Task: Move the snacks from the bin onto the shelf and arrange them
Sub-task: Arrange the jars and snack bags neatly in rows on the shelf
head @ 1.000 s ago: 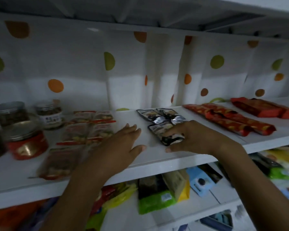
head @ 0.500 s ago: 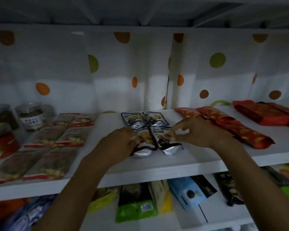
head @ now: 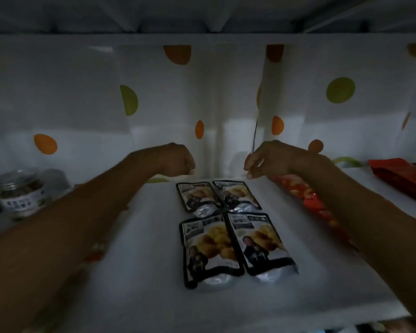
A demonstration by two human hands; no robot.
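A clear plastic jar with a white label [head: 19, 197] stands far left on the white shelf [head: 142, 272]. The left hand [head: 178, 159] hovers at the back, fingers curled in, nothing visible in them. Four black-and-silver foil snack pouches [head: 209, 246] lie flat mid-shelf, two by two. The right hand [head: 269, 158] has curled fingers against the spotted white curtain [head: 154, 104]; whether it pinches anything cannot be told. Red-orange snack packets [head: 305, 195] lie under its wrist.
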